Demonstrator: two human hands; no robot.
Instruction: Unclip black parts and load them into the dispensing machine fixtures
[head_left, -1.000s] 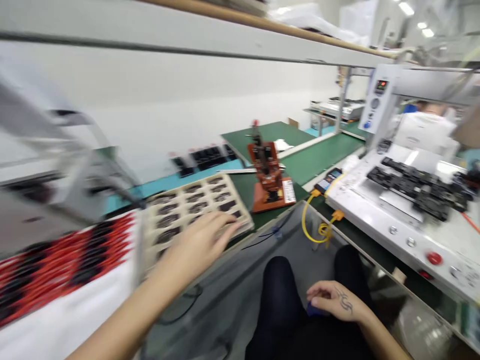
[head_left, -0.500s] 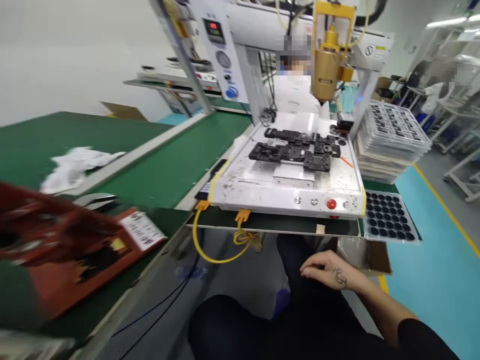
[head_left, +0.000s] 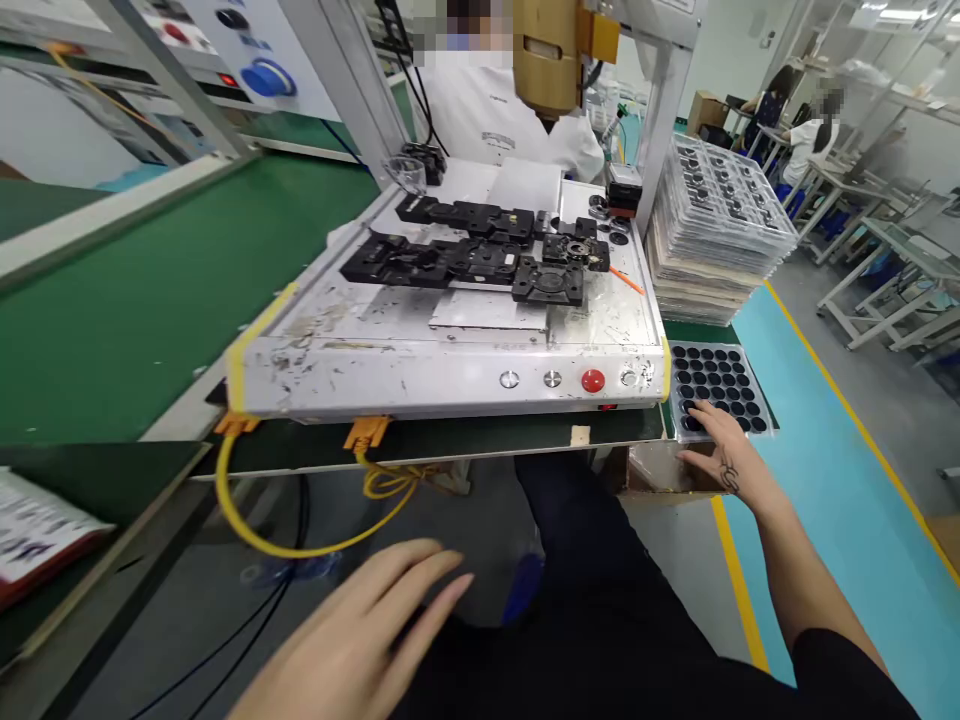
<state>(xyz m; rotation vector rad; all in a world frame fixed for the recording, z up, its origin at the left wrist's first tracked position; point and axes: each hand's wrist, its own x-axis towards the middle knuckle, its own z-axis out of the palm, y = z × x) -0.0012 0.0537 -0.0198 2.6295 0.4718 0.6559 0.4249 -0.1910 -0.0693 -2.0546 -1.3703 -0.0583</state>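
My left hand [head_left: 360, 630] hovers over my lap, fingers stretched out and somewhat apart, holding nothing. At the right, my right hand [head_left: 724, 455] reaches to the near edge of a clear plastic tray [head_left: 759, 418] filled with rows of black discs [head_left: 712, 380]. Its fingers are extended over the front row; whether they touch a disc I cannot tell. Left of the tray stands a white bench machine [head_left: 420, 375] with push buttons. Black fixture blocks [head_left: 480, 260] lie on its bed, with an orange stick [head_left: 626, 280] beside them.
A tall stack of clear trays [head_left: 705, 240] stands behind the disc tray. A brass-coloured machine head [head_left: 545, 60] hangs above the bed. Yellow cables [head_left: 300, 550] loop below the table edge. A person in a white shirt [head_left: 487, 120] sits behind the machine. An open cardboard box [head_left: 667, 470] is below.
My right hand has gone from my lap to the disc tray, its fingers opening out. My left hand has come into view. The view has shifted rightward and closer, leaving the red hand press out of frame.
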